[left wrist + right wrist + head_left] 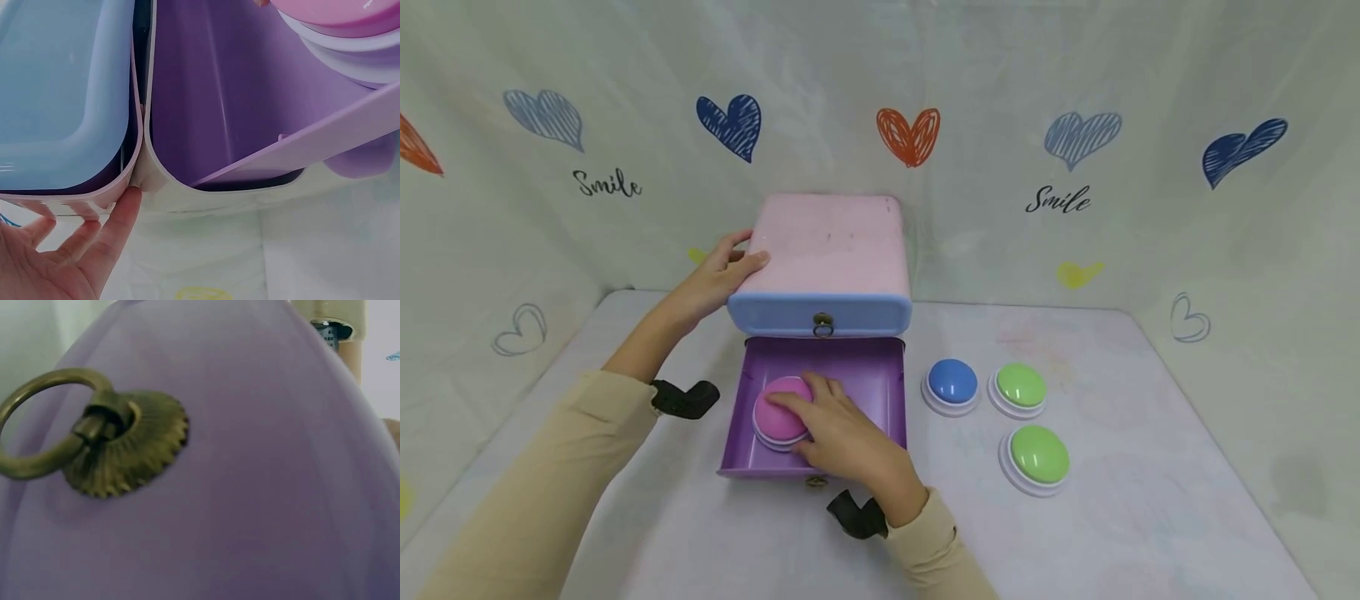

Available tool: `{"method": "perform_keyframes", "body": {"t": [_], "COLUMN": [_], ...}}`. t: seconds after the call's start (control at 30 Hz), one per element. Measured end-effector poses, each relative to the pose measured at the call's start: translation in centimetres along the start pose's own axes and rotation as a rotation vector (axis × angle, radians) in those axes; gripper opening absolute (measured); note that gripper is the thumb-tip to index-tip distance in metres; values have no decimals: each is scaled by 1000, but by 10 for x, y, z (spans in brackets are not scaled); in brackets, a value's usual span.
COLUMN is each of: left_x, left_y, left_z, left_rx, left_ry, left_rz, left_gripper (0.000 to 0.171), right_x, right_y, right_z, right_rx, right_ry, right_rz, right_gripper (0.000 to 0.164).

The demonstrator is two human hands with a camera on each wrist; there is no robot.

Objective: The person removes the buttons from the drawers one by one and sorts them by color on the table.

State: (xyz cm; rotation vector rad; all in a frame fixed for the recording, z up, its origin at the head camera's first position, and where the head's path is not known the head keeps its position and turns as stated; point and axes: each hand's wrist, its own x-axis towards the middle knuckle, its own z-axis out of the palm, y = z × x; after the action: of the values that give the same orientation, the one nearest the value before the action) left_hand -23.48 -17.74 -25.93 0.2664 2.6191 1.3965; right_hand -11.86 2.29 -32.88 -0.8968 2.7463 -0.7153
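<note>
Left fingers (117,222) spread — right fingers (792,404) curled

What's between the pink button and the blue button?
In the head view: the right hand, part of the purple drawer, and a bit of white tabletop.

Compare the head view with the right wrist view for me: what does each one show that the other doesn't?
Only the head view shows the pink button, which sits in the open purple drawer, the blue button, the two green buttons, and the pink cabinet with its blue front.

Only the right wrist view shows the purple drawer's front face broadly, with the ring and scalloped edge of its brass handle clear.

Both show the purple drawer, that handle and a beige sleeve.
</note>
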Motion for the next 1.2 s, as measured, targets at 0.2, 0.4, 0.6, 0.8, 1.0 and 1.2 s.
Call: {"method": "perform_keyframes", "body": {"t": [0.2,0.4,0.6,0.8,1.0,1.2], "left_x": [1,2,2,1,1,0], "left_y": [-1,0,-1,-1,-1,0], "left_z": [0,0,0,1,1,1], "left_rx": [-6,3,-2,1,-4,-1], "left_ry": [2,4,4,6,8,11], "left_rz": [-5,-9,-8,-12,-11,-9], "left_gripper": [75,75,75,75,75,75], "right_x": [5,10,12,13,13,11], "right_y": [-1,-4,-5,-5,-7,-8], "right_z": [4,7,8,10,10,8], "right_rx": [-20,-68,-113,-119,-114,-65], "right_ry": [13,14,44,80,103,96], "right_rz": [10,37,31,27,48,92], "right_gripper": [62,66,65,63,63,62]}}
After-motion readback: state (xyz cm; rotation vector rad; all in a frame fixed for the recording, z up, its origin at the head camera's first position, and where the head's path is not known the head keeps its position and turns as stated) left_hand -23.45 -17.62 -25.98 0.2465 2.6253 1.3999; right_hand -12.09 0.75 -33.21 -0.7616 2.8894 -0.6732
